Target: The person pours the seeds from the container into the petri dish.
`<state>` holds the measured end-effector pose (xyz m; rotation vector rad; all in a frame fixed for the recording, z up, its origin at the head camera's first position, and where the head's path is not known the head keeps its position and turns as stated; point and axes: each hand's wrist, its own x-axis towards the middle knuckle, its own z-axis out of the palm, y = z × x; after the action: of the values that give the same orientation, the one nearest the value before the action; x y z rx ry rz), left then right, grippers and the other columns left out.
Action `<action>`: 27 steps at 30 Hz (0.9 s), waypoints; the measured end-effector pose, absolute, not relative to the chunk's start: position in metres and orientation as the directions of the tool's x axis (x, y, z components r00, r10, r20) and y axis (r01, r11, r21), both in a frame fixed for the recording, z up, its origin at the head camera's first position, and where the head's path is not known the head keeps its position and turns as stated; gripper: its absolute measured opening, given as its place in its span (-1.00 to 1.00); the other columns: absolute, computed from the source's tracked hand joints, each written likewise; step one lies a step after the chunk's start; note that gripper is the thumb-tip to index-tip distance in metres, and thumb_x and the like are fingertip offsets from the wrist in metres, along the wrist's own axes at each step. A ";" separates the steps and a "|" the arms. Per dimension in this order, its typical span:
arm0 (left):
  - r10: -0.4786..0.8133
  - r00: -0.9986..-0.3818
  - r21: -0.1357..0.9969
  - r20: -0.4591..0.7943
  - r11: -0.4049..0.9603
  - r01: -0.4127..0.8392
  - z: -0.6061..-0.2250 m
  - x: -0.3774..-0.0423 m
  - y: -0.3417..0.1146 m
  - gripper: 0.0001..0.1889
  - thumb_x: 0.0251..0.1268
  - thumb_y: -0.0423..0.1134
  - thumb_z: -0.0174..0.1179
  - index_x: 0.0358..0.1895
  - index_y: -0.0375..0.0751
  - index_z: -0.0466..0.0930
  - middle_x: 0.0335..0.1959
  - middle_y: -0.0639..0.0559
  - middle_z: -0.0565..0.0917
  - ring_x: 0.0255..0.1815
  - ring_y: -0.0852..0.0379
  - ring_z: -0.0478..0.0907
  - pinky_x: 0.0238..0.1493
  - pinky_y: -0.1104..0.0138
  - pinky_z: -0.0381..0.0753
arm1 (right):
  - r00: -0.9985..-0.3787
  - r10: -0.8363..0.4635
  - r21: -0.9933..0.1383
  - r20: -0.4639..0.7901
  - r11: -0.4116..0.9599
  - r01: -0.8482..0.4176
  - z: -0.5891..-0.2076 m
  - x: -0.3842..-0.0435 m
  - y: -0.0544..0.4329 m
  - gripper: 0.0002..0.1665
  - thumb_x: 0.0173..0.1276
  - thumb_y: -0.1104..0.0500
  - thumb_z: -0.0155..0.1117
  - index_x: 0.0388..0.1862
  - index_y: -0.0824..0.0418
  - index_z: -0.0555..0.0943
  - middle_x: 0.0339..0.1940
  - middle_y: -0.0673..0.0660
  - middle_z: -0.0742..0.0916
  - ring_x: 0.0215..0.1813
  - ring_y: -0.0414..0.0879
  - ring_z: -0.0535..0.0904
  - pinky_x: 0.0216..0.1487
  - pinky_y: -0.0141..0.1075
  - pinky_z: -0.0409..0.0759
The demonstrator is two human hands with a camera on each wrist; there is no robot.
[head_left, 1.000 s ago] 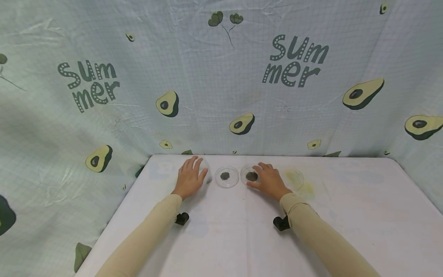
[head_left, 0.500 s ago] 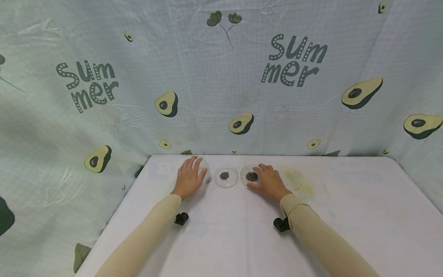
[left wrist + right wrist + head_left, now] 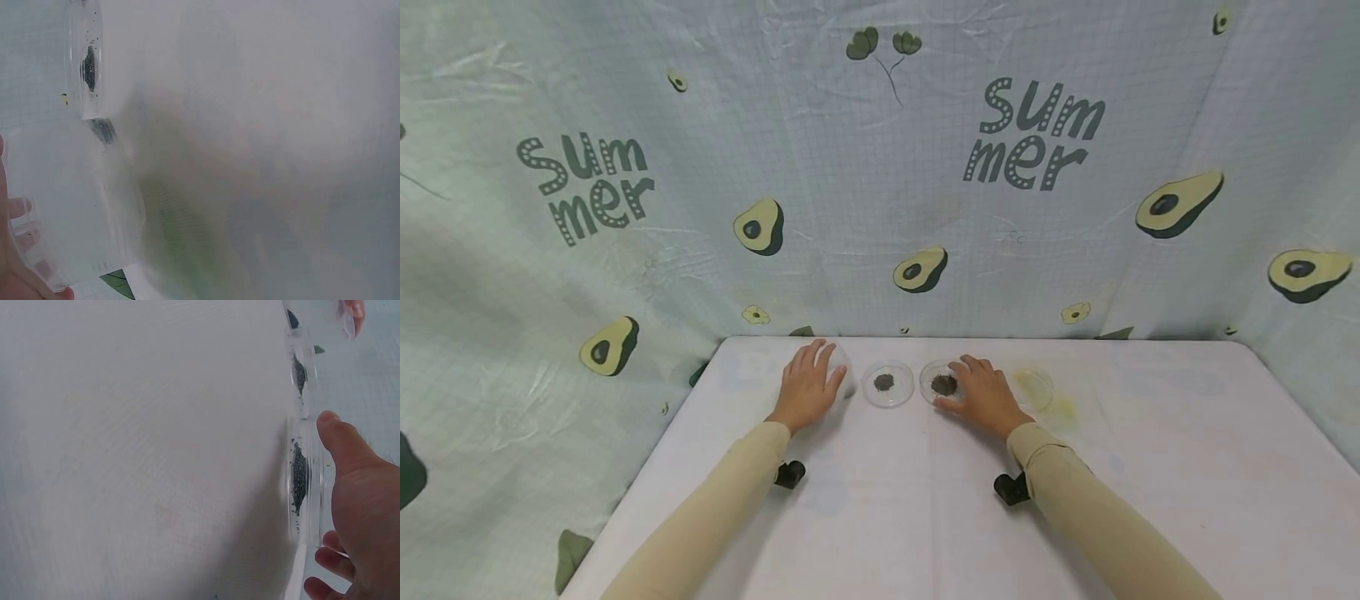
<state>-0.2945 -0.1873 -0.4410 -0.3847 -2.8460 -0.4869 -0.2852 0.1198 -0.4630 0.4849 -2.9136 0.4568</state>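
Observation:
My left hand (image 3: 805,387) grips a clear round container (image 3: 81,200) at the far left; its fingers show through the clear wall in the left wrist view, and some dark material sits at its lower edge. Beside it a clear petri dish (image 3: 888,398) with a small pile of dark grains (image 3: 883,382) lies on the table. My right hand (image 3: 981,396) holds a second petri dish (image 3: 315,506) from above, its thumb near one side and its fingers at the other. Inside that dish is a larger dark pile (image 3: 300,478).
To the right of my right hand lies another clear dish (image 3: 1037,382), with yellowish stains (image 3: 1062,408) on the white table (image 3: 880,500) around it. A printed cloth (image 3: 850,183) hangs right behind the table's far edge.
The scene shifts slightly left as the head view turns a little. Both hands and the dishes keep their places.

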 end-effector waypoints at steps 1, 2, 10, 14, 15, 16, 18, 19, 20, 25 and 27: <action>0.217 -0.941 0.290 0.260 0.912 0.291 -0.441 -0.295 -0.187 -0.43 0.52 0.05 -0.15 0.43 -0.22 0.20 0.47 -0.23 0.20 0.49 -0.19 0.09 0.41 -0.17 0.14 | -0.934 -0.292 -0.270 0.204 0.901 -0.340 -0.462 -0.285 0.120 -0.14 0.20 -0.29 0.31 0.29 0.25 0.46 0.33 0.30 0.49 0.32 0.25 0.40 0.21 0.15 0.43; 0.218 -0.943 0.295 0.252 0.911 0.289 -0.440 -0.295 -0.187 -0.42 0.52 0.05 -0.15 0.43 -0.22 0.19 0.47 -0.22 0.19 0.50 -0.19 0.08 0.41 -0.17 0.13 | -0.933 -0.292 -0.265 0.210 0.901 -0.342 -0.461 -0.284 0.121 -0.15 0.21 -0.29 0.30 0.30 0.24 0.46 0.33 0.30 0.49 0.32 0.24 0.40 0.21 0.15 0.43; 0.210 -0.956 0.341 0.206 0.900 0.271 -0.433 -0.297 -0.189 -0.39 0.50 0.08 -0.12 0.45 -0.19 0.17 0.48 -0.19 0.17 0.52 -0.16 0.06 0.43 -0.18 0.10 | -0.928 -0.290 -0.264 0.234 0.900 -0.348 -0.455 -0.280 0.129 -0.18 0.22 -0.26 0.30 0.28 0.25 0.47 0.33 0.30 0.50 0.31 0.24 0.41 0.20 0.14 0.44; 0.202 -0.961 0.379 0.189 0.888 0.261 -0.431 -0.296 -0.190 -0.36 0.48 0.10 -0.10 0.46 -0.19 0.15 0.49 -0.20 0.15 0.53 -0.18 0.03 0.43 -0.20 0.07 | -0.932 -0.277 -0.263 0.234 0.905 -0.334 -0.451 -0.277 0.134 -0.19 0.23 -0.25 0.31 0.28 0.26 0.47 0.33 0.31 0.49 0.31 0.25 0.40 0.20 0.15 0.43; 0.201 -0.962 0.390 0.186 0.883 0.260 -0.431 -0.296 -0.191 -0.36 0.48 0.11 -0.09 0.46 -0.20 0.15 0.49 -0.21 0.14 0.54 -0.19 0.02 0.43 -0.21 0.07 | -0.933 -0.274 -0.259 0.235 0.907 -0.332 -0.450 -0.276 0.136 -0.19 0.23 -0.25 0.31 0.28 0.26 0.47 0.32 0.31 0.49 0.31 0.25 0.40 0.20 0.15 0.43; 0.198 -0.963 0.400 0.184 0.880 0.257 -0.431 -0.296 -0.191 -0.34 0.47 0.12 -0.08 0.46 -0.20 0.14 0.50 -0.22 0.13 0.54 -0.19 0.00 0.43 -0.21 0.06 | -0.934 -0.271 -0.261 0.233 0.908 -0.329 -0.450 -0.275 0.137 -0.19 0.23 -0.24 0.31 0.28 0.27 0.47 0.32 0.31 0.49 0.32 0.26 0.39 0.20 0.16 0.42; 0.190 -0.965 0.417 0.182 0.874 0.250 -0.432 -0.295 -0.193 -0.31 0.45 0.14 -0.06 0.47 -0.20 0.12 0.51 -0.23 0.11 0.55 -0.19 -0.02 0.43 -0.21 0.03 | -0.935 -0.269 -0.262 0.230 0.908 -0.326 -0.450 -0.274 0.140 -0.19 0.23 -0.24 0.31 0.28 0.27 0.46 0.32 0.32 0.49 0.32 0.26 0.39 0.21 0.16 0.42; 0.186 -0.966 0.425 0.182 0.871 0.248 -0.432 -0.295 -0.195 -0.29 0.43 0.15 -0.04 0.48 -0.20 0.11 0.51 -0.22 0.10 0.55 -0.18 -0.03 0.44 -0.20 0.02 | -0.935 -0.269 -0.260 0.231 0.909 -0.325 -0.450 -0.273 0.142 -0.19 0.24 -0.24 0.31 0.28 0.27 0.46 0.32 0.32 0.49 0.32 0.26 0.39 0.21 0.17 0.42; 0.184 -0.965 0.433 0.186 0.867 0.249 -0.433 -0.295 -0.196 -0.26 0.41 0.16 -0.02 0.48 -0.21 0.10 0.51 -0.22 0.09 0.55 -0.18 -0.03 0.43 -0.21 0.02 | -0.936 -0.265 -0.261 0.230 0.910 -0.322 -0.451 -0.272 0.143 -0.19 0.24 -0.24 0.31 0.28 0.27 0.46 0.33 0.32 0.49 0.33 0.25 0.38 0.22 0.16 0.41; 0.168 -0.971 0.472 0.171 0.851 0.230 -0.433 -0.292 -0.206 -0.10 0.29 0.25 0.09 0.52 -0.21 -0.02 0.54 -0.20 0.01 0.56 -0.18 -0.05 0.43 -0.21 0.02 | -0.933 -0.257 -0.241 0.251 0.917 -0.318 -0.453 -0.270 0.153 -0.19 0.24 -0.25 0.30 0.28 0.26 0.46 0.32 0.31 0.49 0.32 0.24 0.39 0.20 0.17 0.42; 0.161 -0.975 0.494 0.153 0.842 0.216 -0.433 -0.291 -0.209 -0.05 0.26 0.27 0.12 0.52 -0.20 -0.05 0.55 -0.20 -0.02 0.56 -0.20 -0.05 0.44 -0.22 0.02 | -0.932 -0.254 -0.235 0.260 0.919 -0.317 -0.453 -0.269 0.158 -0.19 0.24 -0.25 0.30 0.28 0.26 0.46 0.32 0.31 0.50 0.31 0.24 0.39 0.18 0.17 0.42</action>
<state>-0.2909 -0.2093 -0.4330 -0.2989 -2.9134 -0.8009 -0.2692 0.1578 -0.4535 0.4305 -2.8551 0.4045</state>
